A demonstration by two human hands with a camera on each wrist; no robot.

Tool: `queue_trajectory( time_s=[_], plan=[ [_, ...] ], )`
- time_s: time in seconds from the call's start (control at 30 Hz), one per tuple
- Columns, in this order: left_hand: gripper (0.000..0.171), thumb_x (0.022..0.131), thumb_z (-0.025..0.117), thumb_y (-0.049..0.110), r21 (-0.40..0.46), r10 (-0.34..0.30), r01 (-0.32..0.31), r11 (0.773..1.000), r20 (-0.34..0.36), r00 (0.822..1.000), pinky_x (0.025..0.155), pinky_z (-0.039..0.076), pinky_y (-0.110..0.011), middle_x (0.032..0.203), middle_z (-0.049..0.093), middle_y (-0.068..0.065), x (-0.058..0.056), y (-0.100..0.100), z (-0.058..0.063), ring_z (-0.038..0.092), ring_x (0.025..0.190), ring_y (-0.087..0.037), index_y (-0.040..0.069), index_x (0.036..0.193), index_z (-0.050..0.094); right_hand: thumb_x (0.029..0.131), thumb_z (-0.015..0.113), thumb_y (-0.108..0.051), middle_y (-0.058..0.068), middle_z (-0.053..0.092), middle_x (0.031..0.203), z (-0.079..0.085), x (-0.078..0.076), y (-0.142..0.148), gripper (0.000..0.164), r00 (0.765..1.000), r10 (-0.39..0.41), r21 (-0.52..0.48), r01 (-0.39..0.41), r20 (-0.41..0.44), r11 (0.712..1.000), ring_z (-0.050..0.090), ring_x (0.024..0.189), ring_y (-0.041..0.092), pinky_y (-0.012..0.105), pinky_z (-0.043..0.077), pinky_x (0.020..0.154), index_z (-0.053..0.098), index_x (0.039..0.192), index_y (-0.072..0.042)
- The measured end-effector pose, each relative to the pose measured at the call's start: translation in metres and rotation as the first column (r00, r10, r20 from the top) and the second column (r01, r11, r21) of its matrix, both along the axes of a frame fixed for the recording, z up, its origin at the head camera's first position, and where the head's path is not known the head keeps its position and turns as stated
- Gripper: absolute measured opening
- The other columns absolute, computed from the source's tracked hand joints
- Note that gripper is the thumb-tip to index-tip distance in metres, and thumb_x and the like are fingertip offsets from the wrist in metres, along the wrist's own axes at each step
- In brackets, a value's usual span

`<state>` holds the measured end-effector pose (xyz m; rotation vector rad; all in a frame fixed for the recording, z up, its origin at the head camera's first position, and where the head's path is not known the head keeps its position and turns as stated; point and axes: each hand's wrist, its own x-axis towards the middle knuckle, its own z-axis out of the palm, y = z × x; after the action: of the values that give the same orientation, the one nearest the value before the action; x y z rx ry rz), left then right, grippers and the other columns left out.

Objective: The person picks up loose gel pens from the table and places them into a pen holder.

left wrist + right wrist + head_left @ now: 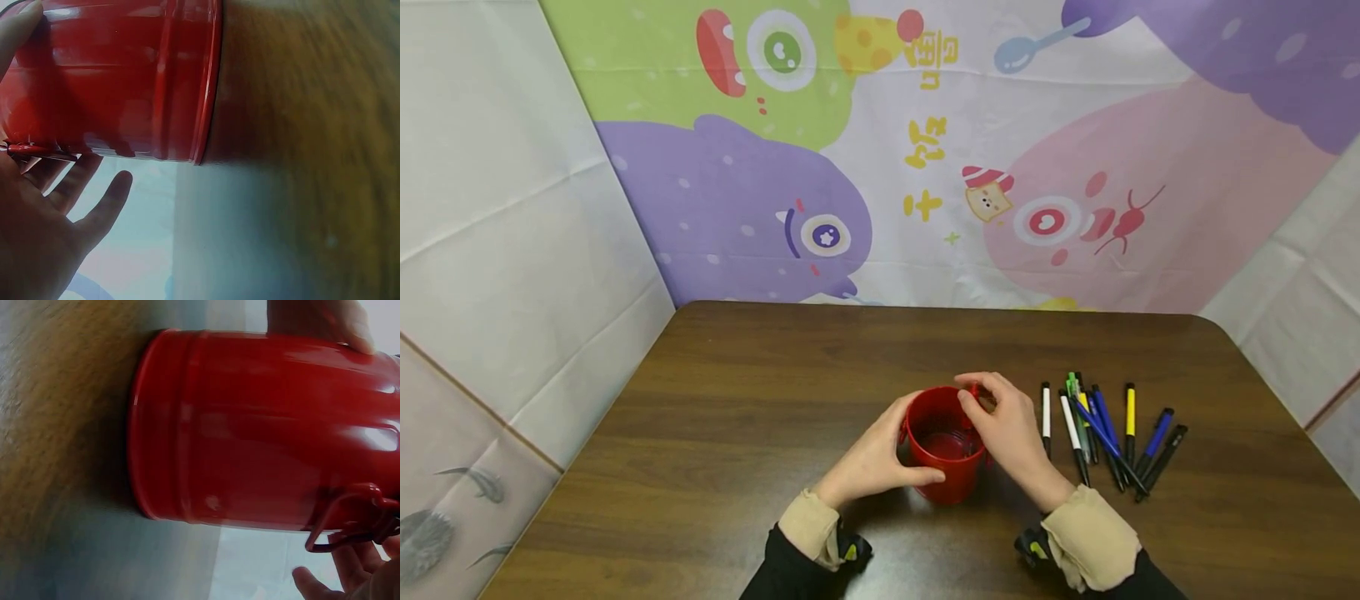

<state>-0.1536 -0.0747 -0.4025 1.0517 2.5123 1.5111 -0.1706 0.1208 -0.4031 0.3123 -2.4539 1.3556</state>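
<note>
"Two grips to be logged, left grip and right grip. What's held?"

"Red bucket, held by both. Its left wall is clasped by the left grip, thumb laid across the near side, fingers spread round the far side."

"Right grip: how is it set?"

"Closed on the bucket's rim, at the right, between thumb and fingers; exact contact partly hidden. Just beside those fingers, a red wire handle is seen in the right wrist view."

"Bucket placed where?"

"Between the two grips, upright, base rested on the tabletop."

"Anything beside the grips?"

"Loose pens, scattered to the right of the right grip. White, yellow, blue, black and green noted; some are crossed over others. Nearest to that grip, a white-barrelled marker is found. All apart from the bucket."

"Background?"

"Cartoon-printed backdrop, hung beyond both grips, past the tabletop's far edge. Tan cuffs are worn just behind the grips, followed by dark sleeves."
</note>
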Motion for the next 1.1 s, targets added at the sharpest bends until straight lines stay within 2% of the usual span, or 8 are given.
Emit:
queue_trajectory(
  time_s=[0.13,0.33,0.4,0.57,0.77,1.1],
  plan=[
    [0.081,0.071,0.076,0.023,0.005,-0.007,0.007,1.0,-0.017,1.0,0.096,0.04,-0.042,0.133,0.042,-0.012,-0.003,0.0,-0.007,0.043,0.117,-0.026,0.003,0.136,0.032,0.086,0.061,-0.017,0.005,0.063,0.1,0.002,-0.001,0.001,0.02,0.998,0.019,0.006,-0.019,0.064,1.0,0.058,0.089,0.018,0.037,0.052,0.078,0.065,0.105,-0.011],
    [0.086,0.071,0.074,0.04,-0.016,0.014,-0.015,1.0,-0.032,0.999,0.097,0.04,-0.037,0.135,0.04,-0.002,-0.016,0.0,-0.033,0.041,0.119,-0.017,0.016,0.14,0.028,0.082,0.067,-0.019,0.004,0.064,0.096,0.003,-0.002,0.0,0.023,0.998,0.007,0.01,-0.008,0.066,1.0,0.059,0.086,0.017,0.038,0.052,0.078,0.066,0.104,-0.011],
    [0.086,0.071,0.073,0.044,-0.022,0.016,-0.017,1.0,-0.045,0.999,0.097,0.039,-0.035,0.136,0.039,0.0,-0.018,-0.001,-0.036,0.04,0.119,-0.014,0.019,0.14,0.028,0.081,0.068,-0.022,0.003,0.064,0.095,0.003,-0.002,0.0,0.027,0.998,0.008,0.007,-0.009,0.069,1.0,0.059,0.085,0.016,0.037,0.052,0.078,0.066,0.106,-0.012],
    [0.089,0.071,0.071,0.05,-0.034,0.026,-0.029,0.999,-0.059,0.998,0.098,0.038,-0.035,0.137,0.038,0.002,-0.018,-0.001,-0.038,0.039,0.12,-0.012,0.021,0.141,0.026,0.082,0.067,-0.025,0.002,0.066,0.094,0.003,-0.002,0.0,0.027,0.997,0.01,-0.01,-0.01,0.074,1.0,0.059,0.084,0.015,0.037,0.052,0.077,0.064,0.105,-0.012],
    [0.092,0.07,0.071,0.052,-0.07,0.052,-0.054,0.996,-0.024,0.998,0.1,0.037,-0.038,0.139,0.036,-0.001,-0.016,-0.002,-0.037,0.038,0.122,-0.014,0.018,0.143,0.025,0.084,0.065,-0.025,0.001,0.066,0.093,0.003,-0.002,0.0,0.022,0.997,0.011,-0.026,-0.009,0.07,1.0,0.059,0.082,0.013,0.034,0.053,0.074,0.065,0.102,-0.012],
    [0.091,0.071,0.071,0.05,-0.045,0.023,-0.024,0.999,-0.026,0.999,0.1,0.036,-0.038,0.139,0.036,0.002,-0.017,-0.002,-0.037,0.037,0.123,-0.012,0.022,0.143,0.024,0.089,0.058,-0.031,0.001,0.066,0.091,0.004,-0.003,0.005,0.024,0.998,0.026,-0.049,-0.024,0.05,0.998,0.06,0.078,0.011,0.028,0.053,0.066,0.065,0.101,-0.012]
  ],
)
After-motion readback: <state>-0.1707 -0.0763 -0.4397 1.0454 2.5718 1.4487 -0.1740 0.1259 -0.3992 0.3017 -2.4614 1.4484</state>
